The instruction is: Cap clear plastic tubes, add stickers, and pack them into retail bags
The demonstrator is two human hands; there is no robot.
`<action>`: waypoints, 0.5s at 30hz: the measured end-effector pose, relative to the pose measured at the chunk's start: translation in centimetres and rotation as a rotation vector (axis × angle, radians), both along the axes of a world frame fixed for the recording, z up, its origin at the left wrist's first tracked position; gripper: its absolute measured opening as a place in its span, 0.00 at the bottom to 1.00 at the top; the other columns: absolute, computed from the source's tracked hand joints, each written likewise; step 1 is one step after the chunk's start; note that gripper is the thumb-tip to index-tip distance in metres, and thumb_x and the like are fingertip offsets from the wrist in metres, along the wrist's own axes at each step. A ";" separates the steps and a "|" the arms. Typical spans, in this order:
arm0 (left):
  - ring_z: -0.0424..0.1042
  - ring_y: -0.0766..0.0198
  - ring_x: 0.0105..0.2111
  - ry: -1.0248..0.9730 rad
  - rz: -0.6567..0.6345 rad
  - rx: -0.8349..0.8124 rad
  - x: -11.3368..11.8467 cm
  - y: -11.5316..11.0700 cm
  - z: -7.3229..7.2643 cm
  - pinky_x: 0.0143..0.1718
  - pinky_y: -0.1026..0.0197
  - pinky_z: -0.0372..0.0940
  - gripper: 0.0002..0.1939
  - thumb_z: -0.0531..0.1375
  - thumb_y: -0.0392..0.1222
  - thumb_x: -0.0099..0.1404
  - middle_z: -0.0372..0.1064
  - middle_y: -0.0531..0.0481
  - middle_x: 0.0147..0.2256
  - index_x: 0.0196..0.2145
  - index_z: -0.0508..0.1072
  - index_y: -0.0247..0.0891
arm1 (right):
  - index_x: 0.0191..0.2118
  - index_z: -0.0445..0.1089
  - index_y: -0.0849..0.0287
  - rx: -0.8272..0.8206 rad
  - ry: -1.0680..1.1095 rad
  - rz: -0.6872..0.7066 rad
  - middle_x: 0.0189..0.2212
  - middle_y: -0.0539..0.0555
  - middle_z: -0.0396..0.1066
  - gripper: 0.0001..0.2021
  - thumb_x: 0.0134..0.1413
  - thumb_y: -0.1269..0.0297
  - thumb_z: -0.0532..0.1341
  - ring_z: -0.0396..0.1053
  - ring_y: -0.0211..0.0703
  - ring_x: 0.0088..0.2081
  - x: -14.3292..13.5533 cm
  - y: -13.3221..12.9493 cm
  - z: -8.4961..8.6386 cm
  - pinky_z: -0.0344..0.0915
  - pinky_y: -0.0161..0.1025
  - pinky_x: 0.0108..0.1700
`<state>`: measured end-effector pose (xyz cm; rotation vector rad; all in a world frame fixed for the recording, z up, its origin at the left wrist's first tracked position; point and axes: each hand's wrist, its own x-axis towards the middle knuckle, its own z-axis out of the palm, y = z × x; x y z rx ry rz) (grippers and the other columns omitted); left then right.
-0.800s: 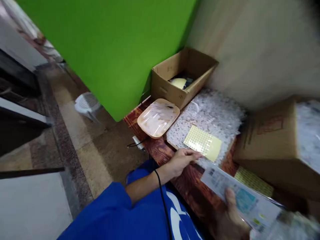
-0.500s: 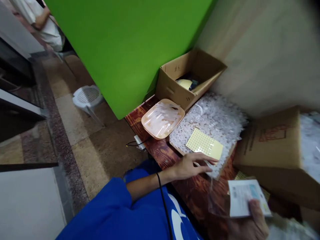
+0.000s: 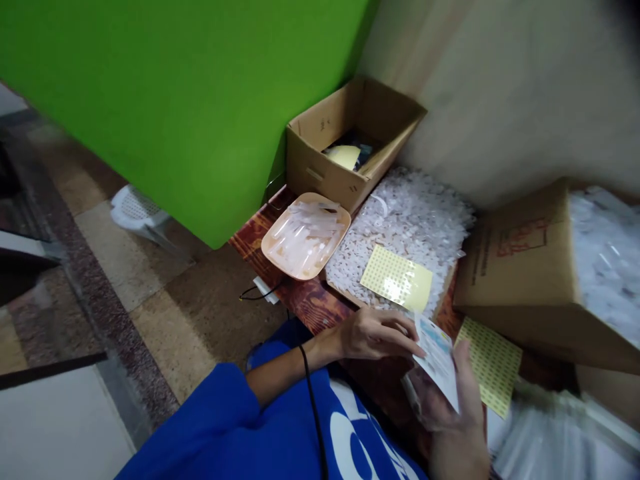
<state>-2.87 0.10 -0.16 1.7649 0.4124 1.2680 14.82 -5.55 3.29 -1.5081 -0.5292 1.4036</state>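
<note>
Paper card (image 3: 440,363), matt cardboard box (image 3: 320,175)

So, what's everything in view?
Card: 1, bluish white, lower right
Dotted sheets: 2, yellow, centre and right
Small pieces: many, white, centre
Tray: 1, peach, centre
Strips: several, whitish, in tray
Cardboard boxes: 2, brown, back and right
Blurred stack: 1, whitish, lower right
Table: 1, reddish, centre
Panel: 1, green, top
Wall: 1, grey, upper right
Stool: 1, white, left
Floor: 1, brown, left
Cords: some, black, lower centre
Shirt: 1, blue, bottom
Left grip: 1, bare, at card
Right grip: 1, bare, holding card
</note>
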 end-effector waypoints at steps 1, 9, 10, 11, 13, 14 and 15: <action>0.78 0.63 0.40 0.005 0.078 0.037 -0.1 -0.1 0.0 0.46 0.65 0.74 0.08 0.61 0.37 0.69 0.76 0.41 0.42 0.40 0.82 0.36 | 0.42 0.79 0.62 -0.015 -0.020 -0.018 0.31 0.61 0.80 0.32 0.57 0.34 0.58 0.79 0.53 0.29 0.2 0.2 -0.4 0.78 0.48 0.36; 0.78 0.62 0.44 0.250 0.428 0.308 -2.7 0.3 -2.2 0.44 0.61 0.75 0.17 0.58 0.27 0.69 0.76 0.43 0.44 0.52 0.75 0.40 | 0.49 0.75 0.59 0.407 -0.893 0.044 0.43 0.60 0.78 0.14 0.61 0.58 0.64 0.77 0.52 0.43 0.7 -2.2 -3.6 0.75 0.46 0.45; 0.77 0.62 0.44 0.279 0.411 0.302 -2.8 0.4 -2.5 0.45 0.60 0.75 0.18 0.58 0.27 0.68 0.76 0.43 0.44 0.52 0.75 0.40 | 0.50 0.75 0.57 0.488 -0.922 0.093 0.44 0.59 0.78 0.13 0.61 0.62 0.64 0.77 0.50 0.43 0.5 -2.5 -3.7 0.75 0.44 0.46; 0.77 0.62 0.45 0.307 0.396 0.288 -3.0 0.5 -2.7 0.46 0.60 0.75 0.18 0.59 0.27 0.68 0.75 0.42 0.45 0.53 0.74 0.39 | 0.51 0.75 0.56 0.560 -0.949 0.122 0.43 0.58 0.78 0.13 0.61 0.65 0.64 0.77 0.49 0.42 0.3 -2.7 -3.8 0.75 0.43 0.45; 0.77 0.61 0.47 0.345 0.367 0.263 -3.2 0.5 -3.0 0.48 0.58 0.75 0.18 0.61 0.27 0.67 0.75 0.41 0.47 0.54 0.73 0.38 | 0.52 0.74 0.55 0.665 -0.997 0.115 0.42 0.57 0.79 0.15 0.60 0.70 0.64 0.78 0.47 0.40 0.0 -2.9 -3.8 0.76 0.41 0.43; 0.77 0.60 0.48 0.351 0.348 0.261 -3.3 0.5 -3.0 0.48 0.57 0.75 0.18 0.63 0.28 0.66 0.75 0.40 0.48 0.53 0.73 0.37 | 0.52 0.74 0.55 0.705 -1.014 0.092 0.41 0.56 0.79 0.15 0.60 0.72 0.64 0.78 0.47 0.40 -0.1 -2.9 -3.8 0.76 0.40 0.42; 0.76 0.59 0.48 0.351 0.324 0.266 -3.3 0.5 -3.0 0.49 0.57 0.75 0.18 0.64 0.30 0.65 0.74 0.39 0.48 0.53 0.73 0.37 | 0.51 0.75 0.54 0.741 -1.021 0.067 0.40 0.56 0.79 0.15 0.59 0.73 0.65 0.78 0.47 0.40 -0.1 -2.8 -3.7 0.76 0.40 0.42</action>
